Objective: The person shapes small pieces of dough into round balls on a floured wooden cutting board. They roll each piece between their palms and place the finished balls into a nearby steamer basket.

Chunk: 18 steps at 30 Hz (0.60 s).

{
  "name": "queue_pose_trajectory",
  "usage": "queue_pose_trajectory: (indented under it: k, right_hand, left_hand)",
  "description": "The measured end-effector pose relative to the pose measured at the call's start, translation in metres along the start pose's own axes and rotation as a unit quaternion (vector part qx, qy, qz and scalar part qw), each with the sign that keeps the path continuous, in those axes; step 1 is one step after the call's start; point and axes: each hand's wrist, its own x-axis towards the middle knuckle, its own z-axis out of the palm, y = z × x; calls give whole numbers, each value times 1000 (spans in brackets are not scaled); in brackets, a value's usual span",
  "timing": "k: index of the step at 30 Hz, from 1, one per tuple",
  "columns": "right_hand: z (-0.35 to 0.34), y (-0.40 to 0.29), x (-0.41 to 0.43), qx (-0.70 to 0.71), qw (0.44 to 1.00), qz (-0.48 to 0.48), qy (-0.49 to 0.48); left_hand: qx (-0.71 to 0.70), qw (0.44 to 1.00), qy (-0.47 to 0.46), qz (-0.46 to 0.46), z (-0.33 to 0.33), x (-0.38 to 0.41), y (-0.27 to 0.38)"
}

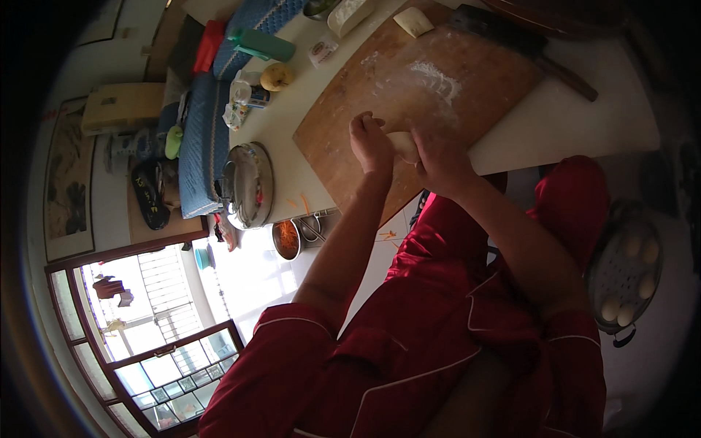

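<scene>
A pale, rounded piece of dough (403, 147) is held between my two hands above the near part of a wooden board (339, 117). My left hand (372, 143) presses against its left side with curled fingers. Around its right side wraps my right hand (442, 159), whose fingers partly hide it. White flour (438, 79) is smeared over the board ahead of my hands. At the board's far edge lies another dough piece (413, 22). A cleaver (498, 32) rests across the far right corner, its handle (569, 79) reaching past the board.
On the table's left stand a lidded round pan (249, 183), a yellow pear (276, 76) and a green bottle (265, 44). A metal bowl of shredded carrot (286, 240) sits lower left. At right, a perforated steamer tray (619, 276) carries several dough balls (646, 286).
</scene>
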Motion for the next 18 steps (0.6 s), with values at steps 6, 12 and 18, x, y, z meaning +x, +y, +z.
queue_pose_trajectory:
  k: [6,12,18]
  right_hand:
    - [-11,9,13,98,992,51,-56]
    - [-22,5,25,324,894,253,-177]
    - [-25,-11,32,304,908,232,-173]
  left_hand:
    - [110,984,-69,125,23,9,9]
    - [272,934,-164,164,46,50,17]
    - [180,968,-167,57,42,75,0]
